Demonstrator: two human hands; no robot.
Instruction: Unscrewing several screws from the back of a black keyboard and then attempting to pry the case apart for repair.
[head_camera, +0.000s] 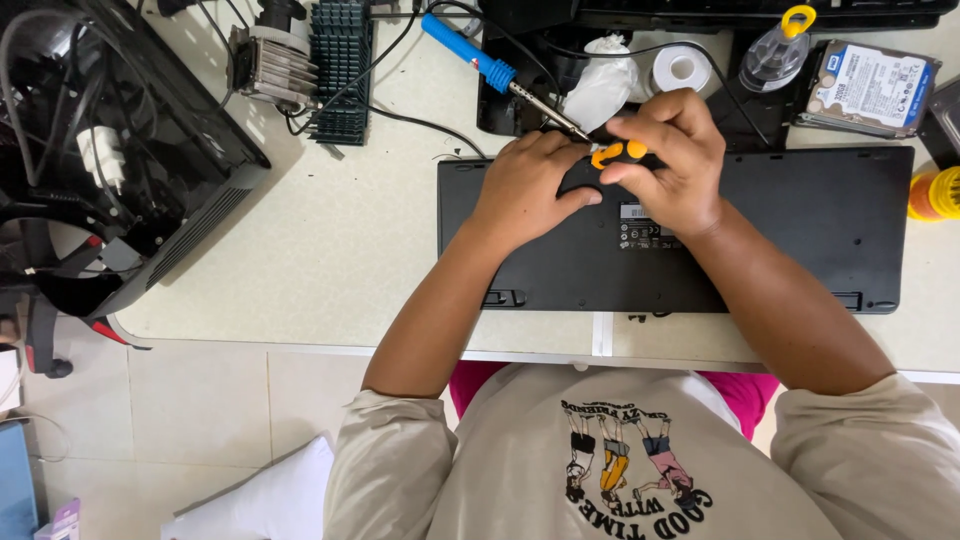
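A black keyboard (800, 230) lies upside down on the pale table (340, 250), its underside with a small label facing up. My right hand (668, 160) is closed around a small orange and black screwdriver (618, 153), held upright over the keyboard's upper middle. My left hand (527, 190) rests on the keyboard right beside it, fingertips touching the tool's lower end. The screwdriver's tip is hidden by my fingers.
A blue-handled soldering iron (470, 52) lies just behind my hands, tip near them. Behind it sit a heat sink (342, 60), a white crumpled cloth (602, 85), a solder roll (681, 68), a hard drive (870, 88), an orange spool (935, 194). An open computer case (110, 150) stands left.
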